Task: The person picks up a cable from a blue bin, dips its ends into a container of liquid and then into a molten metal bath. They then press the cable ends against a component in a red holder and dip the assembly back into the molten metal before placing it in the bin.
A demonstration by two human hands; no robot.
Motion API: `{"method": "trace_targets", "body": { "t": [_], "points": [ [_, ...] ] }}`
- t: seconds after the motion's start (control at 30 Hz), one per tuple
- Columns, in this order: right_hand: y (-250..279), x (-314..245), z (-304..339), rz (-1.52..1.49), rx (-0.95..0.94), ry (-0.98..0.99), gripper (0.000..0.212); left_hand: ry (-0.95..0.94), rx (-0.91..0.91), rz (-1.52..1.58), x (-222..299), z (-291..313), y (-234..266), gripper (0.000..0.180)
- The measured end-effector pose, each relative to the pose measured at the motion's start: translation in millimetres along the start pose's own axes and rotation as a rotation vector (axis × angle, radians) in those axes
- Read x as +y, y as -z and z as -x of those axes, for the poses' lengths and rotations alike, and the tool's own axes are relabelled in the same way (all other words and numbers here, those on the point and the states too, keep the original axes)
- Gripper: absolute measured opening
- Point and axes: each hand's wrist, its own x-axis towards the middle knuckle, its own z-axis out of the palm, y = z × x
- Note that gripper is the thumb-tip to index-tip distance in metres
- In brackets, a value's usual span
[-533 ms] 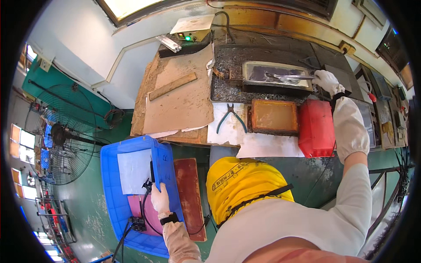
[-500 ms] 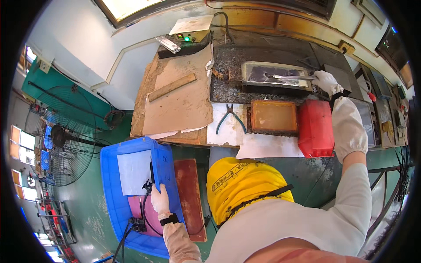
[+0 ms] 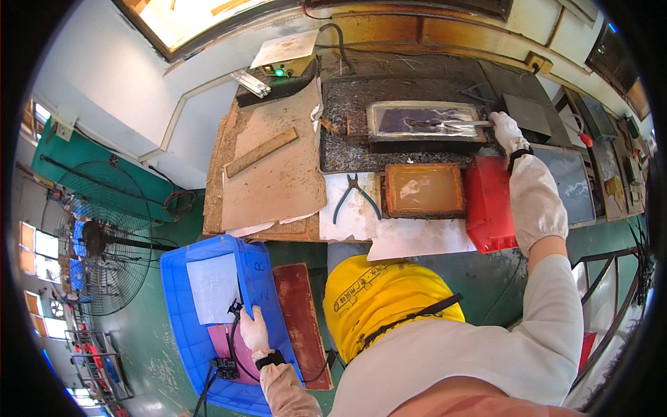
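Note:
My gloved right hand (image 3: 507,129) is closed on a long silver metal tool (image 3: 455,126) whose exact kind I cannot make out. The tool's far end lies at the surface of a rectangular metal bath (image 3: 374,125), which has dark film and shiny silver streaks. My gloved left hand (image 3: 254,331) is closed on a black cable (image 3: 234,332) with a small black connector (image 3: 236,306) above the fingers. That hand is over a blue plastic bin (image 3: 182,347) holding a white sheet (image 3: 214,288), a pink sheet and more black connectors (image 3: 224,368).
An amber-coloured tray (image 3: 425,190), a red plastic box (image 3: 490,201) and green-handled pliers (image 3: 356,197) lie before the bath. A wooden strip (image 3: 261,152) rests on cardboard at left. A control box (image 3: 286,67) stands behind. A large fan (image 3: 97,238) is at far left.
The view has shifted a little. The tool is still at the bath, and brighter silver streaks now show on the surface around it. My left hand keeps its hold on the cable.

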Motion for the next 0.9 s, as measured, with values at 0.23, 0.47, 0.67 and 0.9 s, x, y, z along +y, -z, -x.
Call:
{"method": "trace_targets", "body": {
  "t": [0.23,0.47,0.67,0.9],
  "points": [
    [50,65,32,-0.116,0.16,0.031,0.023,-0.029,0.041,0.005,-10,-3,-5,0.04],
    [39,104,70,-0.063,-0.068,-0.094,0.017,-0.097,0.08,-0.022,-13,-6,-8,0.043],
    [28,65,75,0.078,-0.047,-0.168,0.025,-0.044,0.03,0.037,-11,-5,-8,0.041],
    [-1,71,65,-0.033,0.034,-0.249,0.029,-0.022,0.064,0.013,-8,-2,-7,0.039]
  ]
}}
